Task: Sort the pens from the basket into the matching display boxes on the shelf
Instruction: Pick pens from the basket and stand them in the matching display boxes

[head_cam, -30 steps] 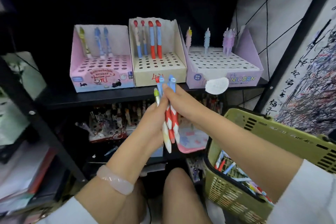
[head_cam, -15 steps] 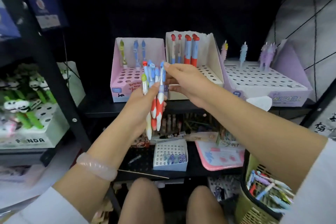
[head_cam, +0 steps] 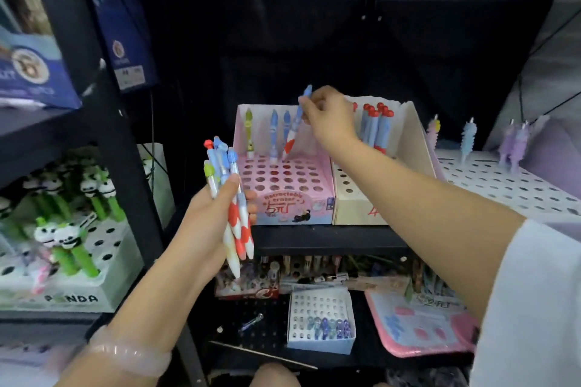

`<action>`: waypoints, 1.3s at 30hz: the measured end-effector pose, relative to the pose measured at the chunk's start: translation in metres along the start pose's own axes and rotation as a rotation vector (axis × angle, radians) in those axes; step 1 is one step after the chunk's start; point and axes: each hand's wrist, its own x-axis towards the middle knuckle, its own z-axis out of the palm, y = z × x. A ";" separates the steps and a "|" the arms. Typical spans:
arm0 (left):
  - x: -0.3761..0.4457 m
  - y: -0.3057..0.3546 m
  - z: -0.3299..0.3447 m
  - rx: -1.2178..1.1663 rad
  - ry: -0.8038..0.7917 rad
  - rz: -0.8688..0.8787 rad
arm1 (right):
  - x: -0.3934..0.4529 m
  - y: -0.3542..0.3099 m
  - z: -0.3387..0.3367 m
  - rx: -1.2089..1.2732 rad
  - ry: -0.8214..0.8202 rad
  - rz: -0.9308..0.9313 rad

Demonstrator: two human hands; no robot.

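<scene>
The right hand point(head_cam: 327, 118) pinches a blue-topped pen point(head_cam: 295, 121), tilted, its red tip over the back row of the pink display box point(head_cam: 295, 207) at the shelf's point(head_cam: 330, 234) left end. The left hand point(head_cam: 213, 214) grips a bundle of pens point(head_cam: 229, 198) (tips down) just before that box.

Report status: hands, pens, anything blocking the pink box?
Right hand pinches one blue-topped pen, tip angled down over the pink box. Left hand grips the pen bundle. Three pens already stand in the back row; front holes open.
</scene>
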 end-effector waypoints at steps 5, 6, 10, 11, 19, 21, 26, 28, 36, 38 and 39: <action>0.006 0.002 -0.012 -0.040 -0.016 -0.002 | 0.015 0.001 0.013 -0.174 -0.012 -0.103; 0.007 0.001 -0.013 -0.041 -0.022 -0.004 | 0.017 0.000 0.014 -0.220 -0.048 -0.114; 0.009 0.001 -0.015 -0.053 -0.056 -0.010 | 0.009 0.011 0.020 -0.362 -0.154 -0.105; 0.009 0.000 -0.016 -0.055 -0.059 -0.005 | 0.005 0.015 0.022 -0.398 -0.171 -0.105; 0.008 0.002 -0.014 -0.034 -0.072 -0.001 | -0.016 -0.010 0.017 -0.241 -0.034 -0.150; 0.008 0.004 -0.010 -0.030 -0.062 0.011 | -0.033 -0.023 0.015 -0.099 -0.208 -0.136; 0.006 0.006 0.001 -0.072 -0.059 0.056 | -0.073 -0.032 0.011 0.255 -0.747 0.136; 0.005 0.005 0.003 -0.080 -0.064 0.040 | -0.075 -0.030 0.009 0.294 -0.710 0.122; 0.000 0.006 0.006 -0.051 -0.092 -0.042 | -0.069 -0.028 0.006 0.402 -0.455 0.172; 0.000 0.009 0.007 -0.158 -0.099 -0.129 | -0.068 -0.029 0.005 0.525 -0.528 0.206; 0.000 0.010 0.007 -0.209 -0.104 -0.173 | -0.067 -0.029 0.003 0.622 -0.597 0.228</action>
